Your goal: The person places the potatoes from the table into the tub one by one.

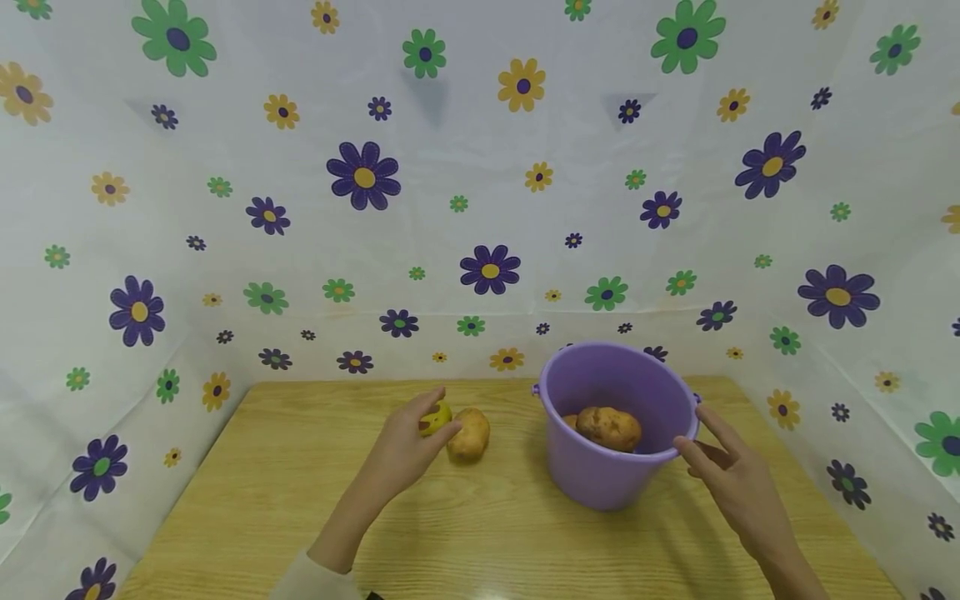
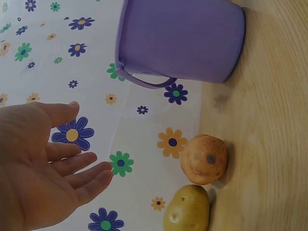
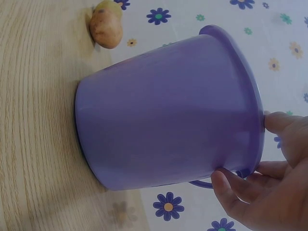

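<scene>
A purple bucket (image 1: 600, 475) stands on the right of the table, its handle (image 2: 149, 84) hanging at the side. Inside lies a brown potato (image 1: 609, 428), with part of another beside it. My right hand (image 1: 738, 483) holds the bucket's rim at the right, thumb and fingers curled about the edge. To the left, a tan potato (image 1: 471, 435) with a dark spot lies next to a yellow-green potato (image 1: 435, 419). Over these two hovers my left hand (image 1: 405, 442), fingers spread and nothing in its grasp; it partly hides the yellow-green one in the head view.
The wooden table (image 1: 255, 500) is enclosed at the back and sides by a white cloth (image 1: 420, 242) printed with purple, green and yellow flowers. The bucket stands close to the back cloth.
</scene>
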{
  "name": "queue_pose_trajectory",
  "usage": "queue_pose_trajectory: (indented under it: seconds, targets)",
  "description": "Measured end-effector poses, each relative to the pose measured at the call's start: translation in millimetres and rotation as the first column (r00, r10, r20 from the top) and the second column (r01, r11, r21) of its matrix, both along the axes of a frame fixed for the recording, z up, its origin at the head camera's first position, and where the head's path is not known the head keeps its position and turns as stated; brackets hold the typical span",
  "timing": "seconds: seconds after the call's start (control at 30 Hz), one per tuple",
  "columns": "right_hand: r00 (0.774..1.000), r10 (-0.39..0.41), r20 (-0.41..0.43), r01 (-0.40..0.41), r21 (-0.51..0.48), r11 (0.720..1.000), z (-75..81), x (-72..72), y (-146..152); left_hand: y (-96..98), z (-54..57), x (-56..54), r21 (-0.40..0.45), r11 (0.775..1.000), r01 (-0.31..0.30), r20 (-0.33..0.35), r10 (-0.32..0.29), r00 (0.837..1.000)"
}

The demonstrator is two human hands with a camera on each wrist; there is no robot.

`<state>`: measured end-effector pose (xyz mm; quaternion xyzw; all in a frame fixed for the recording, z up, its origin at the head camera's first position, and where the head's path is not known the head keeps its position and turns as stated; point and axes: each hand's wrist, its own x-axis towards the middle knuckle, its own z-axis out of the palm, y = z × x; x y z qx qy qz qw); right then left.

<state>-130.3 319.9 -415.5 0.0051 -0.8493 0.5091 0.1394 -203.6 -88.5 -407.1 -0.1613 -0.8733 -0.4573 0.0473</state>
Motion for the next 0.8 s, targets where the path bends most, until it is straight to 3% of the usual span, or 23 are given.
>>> queue_pose_trajectory:
  seconds: [0.3, 0.8]
  targets:
    - [1.000, -0.002, -0.004, 0.001, -0.001, 1.000, 0.0, -1.9, 0.7, -0.1, -21.4, -2.3, 0.016, 1.000, -0.005, 0.044, 0.004, 0.999]
    - [1.000, 0.006, -0.017, -0.006, -0.003, 1.000, -0.7, -2.4, 1.8, 3.9, -64.3, -7.3, 0.013, 0.998, -0.057, 0.041, 0.057, 0.998]
